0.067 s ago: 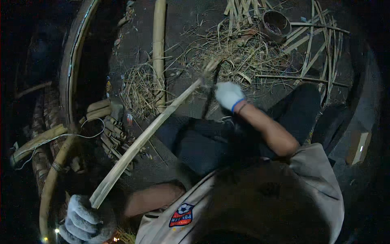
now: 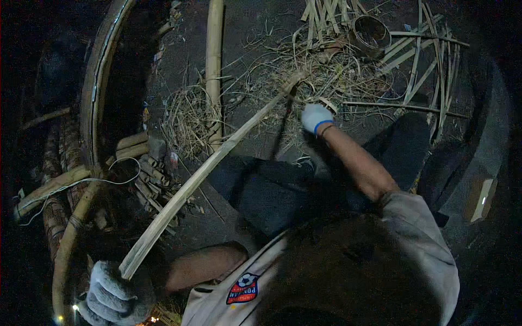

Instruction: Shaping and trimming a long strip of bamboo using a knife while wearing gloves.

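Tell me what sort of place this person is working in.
Probably a dim, earth-floored bamboo craft workshop. A gloved left hand holds a long pale split bamboo strip, loose bamboo slats and dry shavings litter the ground, and cut bamboo poles lie nearby.

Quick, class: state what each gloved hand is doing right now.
Left hand: closed around the near end of the bamboo strip.
Right hand: closed on a dark blade against the strip.

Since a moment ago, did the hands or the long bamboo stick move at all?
Hardly. The right hand slid a touch toward the person's right along the far end of the bamboo strip. The left hand still grips the strip's near end, and the strip keeps the same slant. The bamboo pole and shavings stayed put.
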Motion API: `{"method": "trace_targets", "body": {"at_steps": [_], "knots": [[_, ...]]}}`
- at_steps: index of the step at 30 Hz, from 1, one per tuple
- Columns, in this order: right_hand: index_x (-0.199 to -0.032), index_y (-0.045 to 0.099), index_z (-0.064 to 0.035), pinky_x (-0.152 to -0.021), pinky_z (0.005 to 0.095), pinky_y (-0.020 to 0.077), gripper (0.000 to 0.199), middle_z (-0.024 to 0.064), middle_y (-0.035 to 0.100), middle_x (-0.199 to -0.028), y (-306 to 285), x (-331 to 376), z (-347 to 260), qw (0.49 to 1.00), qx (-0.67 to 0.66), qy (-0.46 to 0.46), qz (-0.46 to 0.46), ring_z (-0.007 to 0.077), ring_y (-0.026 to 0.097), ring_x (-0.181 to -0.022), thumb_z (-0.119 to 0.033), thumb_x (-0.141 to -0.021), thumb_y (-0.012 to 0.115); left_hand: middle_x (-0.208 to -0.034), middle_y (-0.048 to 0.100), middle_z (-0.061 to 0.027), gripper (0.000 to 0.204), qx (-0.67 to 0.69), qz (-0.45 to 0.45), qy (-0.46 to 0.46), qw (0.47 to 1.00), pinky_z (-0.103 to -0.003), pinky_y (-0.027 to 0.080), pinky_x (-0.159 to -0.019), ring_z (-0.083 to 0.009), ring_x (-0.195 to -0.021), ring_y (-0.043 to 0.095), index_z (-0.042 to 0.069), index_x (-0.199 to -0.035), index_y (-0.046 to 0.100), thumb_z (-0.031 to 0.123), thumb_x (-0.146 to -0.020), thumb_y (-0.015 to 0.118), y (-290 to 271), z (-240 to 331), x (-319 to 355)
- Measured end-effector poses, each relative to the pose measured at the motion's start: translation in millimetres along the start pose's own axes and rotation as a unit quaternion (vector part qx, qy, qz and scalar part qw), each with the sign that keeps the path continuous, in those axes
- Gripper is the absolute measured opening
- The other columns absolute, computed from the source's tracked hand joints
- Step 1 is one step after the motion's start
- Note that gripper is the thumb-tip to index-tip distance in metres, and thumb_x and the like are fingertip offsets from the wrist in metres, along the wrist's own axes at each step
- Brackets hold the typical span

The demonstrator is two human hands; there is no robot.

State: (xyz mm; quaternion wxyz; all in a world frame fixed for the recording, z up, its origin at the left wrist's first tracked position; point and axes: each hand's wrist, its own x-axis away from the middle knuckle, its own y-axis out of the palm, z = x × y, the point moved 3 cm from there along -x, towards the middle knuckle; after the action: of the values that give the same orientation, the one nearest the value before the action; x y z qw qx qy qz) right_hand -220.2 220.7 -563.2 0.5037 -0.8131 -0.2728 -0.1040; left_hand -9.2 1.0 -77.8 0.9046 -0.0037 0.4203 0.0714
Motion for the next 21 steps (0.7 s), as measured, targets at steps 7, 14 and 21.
{"method": "trace_targets", "body": {"at_steps": [7,14,21], "knots": [[-0.088,0.066,-0.0084,-0.071,0.0452,0.0538,0.025,0.0129,0.065,-0.087,-49.6,61.1,-83.1,0.985,-0.036,-0.167,-0.005,0.0359,0.064,-0.084,-0.024,-0.089,0.046,-0.059,0.043,0.0084,0.024,-0.112,0.069,-0.016,0.991,-0.018,0.034,-0.047,-0.0032,-0.048,0.039,0.017,-0.077,0.045,0.034,-0.090,0.055,-18.3,12.6,1.5],[-0.093,0.060,-0.0074,-0.069,0.0460,0.0503,0.024,0.0163,0.065,-0.079,-52.8,108.6,-120.9,0.974,-0.180,-0.138,-0.024,0.0362,0.063,-0.078,-0.030,-0.092,0.051,-0.060,0.042,0.0073,0.024,-0.248,0.164,-0.032,0.954,-0.018,0.033,-0.047,-0.0036,-0.049,0.038,0.017,-0.076,0.044,0.033,-0.092,0.051,-42.2,29.7,7.6],[-0.094,0.060,-0.0080,-0.069,0.0452,0.0516,0.025,0.0153,0.066,-0.079,-84.6,128.8,-142.5,0.981,-0.107,-0.140,-0.077,0.0347,0.065,-0.078,-0.031,-0.090,0.051,-0.060,0.041,0.0061,0.024,-0.458,0.245,-0.050,0.853,-0.018,0.032,-0.047,-0.0039,-0.050,0.038,0.017,-0.075,0.044,0.032,-0.093,0.048,-79.7,67.9,22.7]]}}
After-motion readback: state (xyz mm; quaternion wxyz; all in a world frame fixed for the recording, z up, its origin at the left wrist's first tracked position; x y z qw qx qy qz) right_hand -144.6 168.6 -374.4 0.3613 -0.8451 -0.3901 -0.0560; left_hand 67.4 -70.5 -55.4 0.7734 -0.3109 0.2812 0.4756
